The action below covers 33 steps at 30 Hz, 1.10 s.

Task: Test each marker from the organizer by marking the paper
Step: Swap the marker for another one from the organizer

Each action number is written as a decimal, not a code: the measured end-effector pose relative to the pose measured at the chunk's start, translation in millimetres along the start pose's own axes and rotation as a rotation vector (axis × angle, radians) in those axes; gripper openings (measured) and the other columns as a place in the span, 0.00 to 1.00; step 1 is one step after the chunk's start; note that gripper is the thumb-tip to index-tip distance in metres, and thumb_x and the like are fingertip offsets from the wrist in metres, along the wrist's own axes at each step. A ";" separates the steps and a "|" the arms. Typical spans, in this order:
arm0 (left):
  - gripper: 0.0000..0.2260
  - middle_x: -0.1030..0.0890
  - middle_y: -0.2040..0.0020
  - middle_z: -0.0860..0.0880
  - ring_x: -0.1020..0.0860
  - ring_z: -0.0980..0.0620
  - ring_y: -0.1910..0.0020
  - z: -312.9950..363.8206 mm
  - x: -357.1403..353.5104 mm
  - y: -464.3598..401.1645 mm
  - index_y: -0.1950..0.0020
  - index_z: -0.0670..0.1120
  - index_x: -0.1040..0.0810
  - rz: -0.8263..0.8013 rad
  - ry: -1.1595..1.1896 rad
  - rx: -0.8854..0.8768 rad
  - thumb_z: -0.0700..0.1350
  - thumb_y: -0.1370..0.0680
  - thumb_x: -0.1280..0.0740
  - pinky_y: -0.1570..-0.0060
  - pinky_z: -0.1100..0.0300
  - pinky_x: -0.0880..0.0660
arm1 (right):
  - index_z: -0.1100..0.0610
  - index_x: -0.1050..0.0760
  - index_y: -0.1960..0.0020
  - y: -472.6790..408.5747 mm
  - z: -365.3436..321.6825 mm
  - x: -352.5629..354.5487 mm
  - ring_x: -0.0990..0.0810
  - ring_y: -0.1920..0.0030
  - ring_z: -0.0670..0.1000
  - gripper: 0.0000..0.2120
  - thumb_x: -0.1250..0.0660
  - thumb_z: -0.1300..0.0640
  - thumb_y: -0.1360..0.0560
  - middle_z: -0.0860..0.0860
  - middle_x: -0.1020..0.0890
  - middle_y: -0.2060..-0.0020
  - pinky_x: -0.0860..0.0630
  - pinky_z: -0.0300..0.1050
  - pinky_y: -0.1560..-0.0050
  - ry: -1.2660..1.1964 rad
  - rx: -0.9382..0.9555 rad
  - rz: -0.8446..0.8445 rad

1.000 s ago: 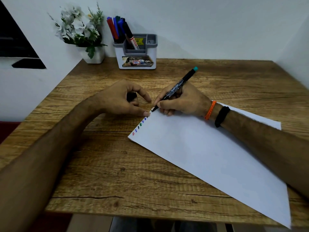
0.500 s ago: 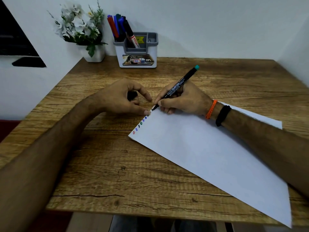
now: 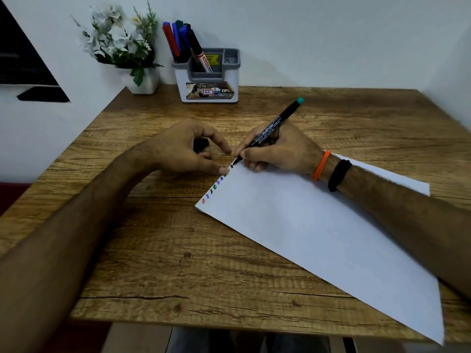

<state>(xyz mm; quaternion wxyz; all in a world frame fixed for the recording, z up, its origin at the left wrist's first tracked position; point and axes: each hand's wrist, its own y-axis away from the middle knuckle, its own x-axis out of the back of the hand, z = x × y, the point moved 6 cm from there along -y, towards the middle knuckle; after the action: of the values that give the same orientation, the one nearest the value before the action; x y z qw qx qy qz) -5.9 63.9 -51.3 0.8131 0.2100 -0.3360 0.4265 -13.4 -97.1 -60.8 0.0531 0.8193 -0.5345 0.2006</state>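
A white sheet of paper [image 3: 318, 233] lies slanted on the wooden table [image 3: 165, 250]. Several small coloured marks [image 3: 214, 187] run along its left edge. My right hand [image 3: 277, 151] grips a black marker [image 3: 272, 126] with a teal end, its tip touching the paper's top left corner. My left hand [image 3: 183, 149] rests beside it, thumb pressing the paper's corner, with a dark cap [image 3: 200, 145] held inside its curled fingers. A grey and white organizer [image 3: 209, 80] at the back holds several markers [image 3: 183, 44].
A white pot of artificial flowers [image 3: 127, 52] stands at the back left corner next to the organizer. White walls close the back and right sides. The table's near edge runs just below the paper's lower corner.
The marker tip has made a small dark mark at the top of the row. Both hands stay almost where they were.
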 end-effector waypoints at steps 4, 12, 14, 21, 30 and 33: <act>0.20 0.28 0.74 0.54 0.30 0.57 0.74 -0.1 -0.2 0.3 0.47 0.52 0.19 -0.001 -0.001 0.004 0.53 0.36 0.23 0.65 0.63 0.31 | 0.66 0.18 0.53 0.0 -0.4 -0.5 0.19 0.70 0.47 0.05 0.31 0.70 0.27 0.58 0.16 0.66 0.21 0.37 0.66 0.009 0.008 -0.001; 0.19 0.27 0.74 0.54 0.30 0.57 0.74 -0.4 -0.2 0.9 0.47 0.53 0.19 -0.002 -0.013 0.009 0.54 0.37 0.23 0.65 0.63 0.31 | 0.66 0.17 0.54 -0.8 0.1 -0.9 0.20 0.71 0.46 0.05 0.31 0.70 0.27 0.57 0.17 0.67 0.22 0.37 0.67 0.005 0.025 0.002; 0.19 0.27 0.74 0.55 0.30 0.58 0.74 -0.6 -0.2 0.9 0.47 0.53 0.19 -0.003 -0.015 0.016 0.53 0.36 0.23 0.64 0.63 0.31 | 0.65 0.17 0.54 -1.4 0.6 -0.2 0.20 0.71 0.46 0.05 0.32 0.70 0.27 0.55 0.17 0.68 0.22 0.36 0.67 -0.007 0.027 0.005; 0.19 0.26 0.72 0.53 0.29 0.57 0.73 -0.5 -0.6 1.7 0.46 0.54 0.19 -0.011 -0.016 0.038 0.53 0.36 0.23 0.63 0.62 0.30 | 0.63 0.19 0.55 -4.3 5.5 5.8 0.21 0.71 0.45 0.06 0.33 0.70 0.25 0.52 0.17 0.69 0.23 0.36 0.69 -0.241 0.012 0.042; 0.17 0.18 0.58 0.49 0.19 0.54 0.56 -5.4 10.8 5.1 0.39 0.45 0.25 0.099 0.138 0.054 0.34 0.26 0.29 0.47 0.62 0.25 | 0.64 0.19 0.49 -10.5 10.5 16.1 0.22 0.67 0.47 0.16 0.39 0.56 0.28 0.56 0.17 0.63 0.25 0.37 0.67 -0.589 -0.061 0.051; 0.14 0.16 0.51 0.49 0.18 0.55 0.47 -11.0 10.8 3.9 0.38 0.42 0.29 0.164 0.241 0.063 0.33 0.22 0.36 0.44 0.59 0.26 | 0.61 0.22 0.53 -9.4 9.3 19.0 0.20 0.69 0.47 0.08 0.36 0.59 0.27 0.57 0.15 0.63 0.25 0.37 0.69 -0.588 -0.034 0.133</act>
<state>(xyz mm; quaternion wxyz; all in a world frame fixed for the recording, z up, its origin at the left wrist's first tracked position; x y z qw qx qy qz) -0.6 79.0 -50.8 0.8030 0.1544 -0.2384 0.5240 4.2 -112.2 -60.8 -0.1036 0.8044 -0.5828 -0.0512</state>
